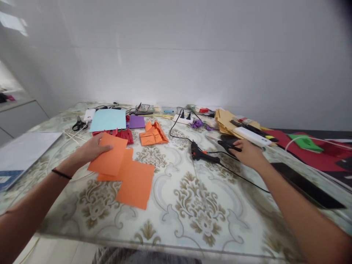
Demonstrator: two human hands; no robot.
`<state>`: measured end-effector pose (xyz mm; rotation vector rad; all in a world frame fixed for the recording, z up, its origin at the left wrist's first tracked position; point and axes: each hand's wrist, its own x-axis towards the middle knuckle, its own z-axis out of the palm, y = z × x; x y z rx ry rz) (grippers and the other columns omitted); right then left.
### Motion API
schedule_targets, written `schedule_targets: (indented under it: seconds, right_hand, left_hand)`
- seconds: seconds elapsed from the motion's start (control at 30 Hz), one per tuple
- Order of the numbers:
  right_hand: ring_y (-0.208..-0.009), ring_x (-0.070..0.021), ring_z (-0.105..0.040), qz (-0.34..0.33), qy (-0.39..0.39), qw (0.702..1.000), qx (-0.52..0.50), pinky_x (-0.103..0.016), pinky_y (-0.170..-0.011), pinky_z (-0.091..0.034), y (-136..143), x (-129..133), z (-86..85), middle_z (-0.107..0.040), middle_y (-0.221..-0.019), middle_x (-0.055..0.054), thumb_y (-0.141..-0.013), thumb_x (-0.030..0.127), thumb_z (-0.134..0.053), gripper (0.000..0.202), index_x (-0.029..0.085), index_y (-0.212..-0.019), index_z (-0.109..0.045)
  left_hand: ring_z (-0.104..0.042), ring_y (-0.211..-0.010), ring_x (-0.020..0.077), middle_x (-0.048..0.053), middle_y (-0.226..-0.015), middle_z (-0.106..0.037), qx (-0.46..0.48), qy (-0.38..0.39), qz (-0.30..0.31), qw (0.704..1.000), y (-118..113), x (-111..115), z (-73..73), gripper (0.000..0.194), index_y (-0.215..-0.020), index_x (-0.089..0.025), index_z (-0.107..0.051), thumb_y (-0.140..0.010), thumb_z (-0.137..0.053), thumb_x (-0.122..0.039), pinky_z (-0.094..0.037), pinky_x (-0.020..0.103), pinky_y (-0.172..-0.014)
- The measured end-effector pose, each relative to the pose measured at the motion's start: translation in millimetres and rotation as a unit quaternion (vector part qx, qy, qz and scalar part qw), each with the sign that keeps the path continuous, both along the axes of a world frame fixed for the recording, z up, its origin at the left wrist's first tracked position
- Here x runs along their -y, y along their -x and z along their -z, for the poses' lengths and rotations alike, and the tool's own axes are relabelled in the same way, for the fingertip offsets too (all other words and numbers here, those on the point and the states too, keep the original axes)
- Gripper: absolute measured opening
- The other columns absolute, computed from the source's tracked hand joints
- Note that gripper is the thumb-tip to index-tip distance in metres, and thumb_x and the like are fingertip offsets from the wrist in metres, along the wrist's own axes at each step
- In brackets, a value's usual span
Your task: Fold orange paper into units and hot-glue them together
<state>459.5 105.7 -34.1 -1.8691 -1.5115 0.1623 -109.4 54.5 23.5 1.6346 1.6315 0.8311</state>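
Fingers of the left hand, left of centre in the frame, are nearly closed, thumb on top, pinching the edge of an orange sheet. Two more orange sheets overlap just below and to its right. Right of centre, the right hand has its fingers curled around the black handles of a pair of scissors, blades pointing left.

Between the hands lies a black glue gun, its cord running below the right hand toward the lower right, where a dark flat panel rests near the forearm. Beyond the left hand, at upper left, are folded red paper, a pale blue sheet, a purple square and black-handled shears; folded orange paper sits nearer the centre. A white power strip with black plugs stands at upper centre. Tan pieces, a white device, a green piece and red sheets crowd the right.

At the left edge, a white packet has a blue panel with a pale label, too small to read; marks on the white device are equally illegible.
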Motion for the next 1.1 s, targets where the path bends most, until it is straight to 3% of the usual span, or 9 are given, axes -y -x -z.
schedule_targets:
  seconds: [0.1,0.23,0.37,0.5,0.6,0.67,0.83,0.97,1.1]
  right_hand:
    - [-0.103,-0.0205,-0.069,0.036,0.101,0.992,0.060,-0.039,-0.091,-0.058,-7,-6,10.3,-0.070,-0.116,-0.010,-0.104,0.034,-0.061,0.023,0.015,-0.115,-0.069]
    - [-0.111,-0.0252,-0.068,0.062,0.169,0.977,0.118,-0.047,-0.094,-0.059,-9,-16,14.3,-0.067,-0.130,-0.011,-0.100,0.034,-0.067,0.035,0.016,-0.130,-0.064]
    - [-0.112,-0.0251,-0.068,0.060,0.188,0.968,0.157,-0.047,-0.094,-0.059,-9,-18,15.0,-0.067,-0.130,-0.011,-0.100,0.033,-0.067,0.034,0.016,-0.130,-0.064]
    - [-0.109,-0.0238,-0.069,0.052,0.186,0.964,0.180,-0.045,-0.093,-0.060,-7,-14,13.5,-0.068,-0.126,-0.009,-0.100,0.033,-0.067,0.030,0.017,-0.125,-0.066]
    - [-0.101,-0.0228,-0.071,0.043,0.172,0.966,0.189,-0.040,-0.089,-0.057,-1,-8,7.3,-0.073,-0.112,-0.010,-0.097,0.025,-0.069,0.020,0.013,-0.112,-0.069]
    - [-0.096,-0.0259,-0.072,0.029,0.152,0.969,0.192,-0.038,-0.084,-0.053,5,-2,-0.6,-0.076,-0.100,-0.016,-0.095,0.019,-0.067,0.010,0.010,-0.100,-0.070]
    - [-0.098,-0.0313,-0.070,-0.048,0.073,0.978,0.192,-0.040,-0.084,-0.046,35,18,-26.7,-0.076,-0.106,-0.027,-0.100,0.022,-0.052,0.023,0.010,-0.097,-0.070]
    - [-0.096,-0.0262,-0.070,-0.159,0.022,0.972,0.173,-0.035,-0.088,-0.048,79,30,-39.8,-0.077,-0.106,-0.018,-0.098,0.022,-0.055,0.017,0.015,-0.096,-0.071]
    - [-0.092,-0.0242,-0.072,-0.306,-0.008,0.941,0.144,-0.034,-0.085,-0.052,134,44,-44.4,-0.077,-0.102,-0.010,-0.096,0.027,-0.059,0.016,0.020,-0.093,-0.073]
  left_hand:
    - [-0.069,-0.085,0.0272,0.009,-0.099,-0.070,-0.142,-0.036,0.019,0.989,12,-9,15.5,0.048,-0.109,-0.016,-0.059,-0.077,-0.070,-0.050,-0.055,0.032,-0.064]
    - [-0.068,-0.098,0.0306,0.012,-0.118,-0.066,-0.183,-0.048,0.002,0.982,18,-16,24.2,0.068,-0.130,-0.016,-0.055,-0.072,-0.069,-0.048,-0.055,0.036,-0.074]
    - [-0.069,-0.089,0.0304,0.013,-0.113,-0.067,-0.199,-0.033,-0.004,0.980,18,-18,29.0,0.081,-0.141,-0.015,-0.048,-0.070,-0.069,-0.049,-0.055,0.037,-0.070]
    - [-0.070,-0.097,0.0321,0.015,-0.117,-0.068,-0.211,-0.036,0.006,0.977,19,-17,31.5,0.085,-0.146,-0.015,-0.043,-0.072,-0.068,-0.048,-0.056,0.039,-0.075]
    - [-0.071,-0.097,0.0313,0.015,-0.118,-0.069,-0.229,-0.040,0.026,0.972,19,-17,31.1,0.087,-0.149,-0.015,-0.041,-0.074,-0.068,-0.049,-0.056,0.039,-0.077]
    - [-0.071,-0.095,0.0313,0.015,-0.119,-0.069,-0.253,-0.047,0.041,0.965,19,-17,30.3,0.088,-0.151,-0.014,-0.040,-0.075,-0.068,-0.048,-0.056,0.040,-0.080]
    - [-0.066,-0.114,0.0382,0.018,-0.132,-0.066,-0.319,-0.074,0.089,0.941,18,-18,28.5,0.082,-0.150,-0.014,-0.046,-0.075,-0.067,-0.041,-0.050,0.046,-0.098]
    - [-0.060,-0.126,0.0403,0.020,-0.140,-0.063,-0.347,-0.080,0.124,0.926,18,-23,26.1,0.075,-0.145,-0.012,-0.052,-0.076,-0.063,-0.039,-0.046,0.047,-0.107]
    - [-0.066,-0.118,0.0342,0.012,-0.132,-0.071,-0.357,-0.083,0.149,0.919,16,-25,12.1,0.054,-0.134,-0.019,-0.063,-0.082,-0.057,-0.036,-0.048,0.041,-0.102]
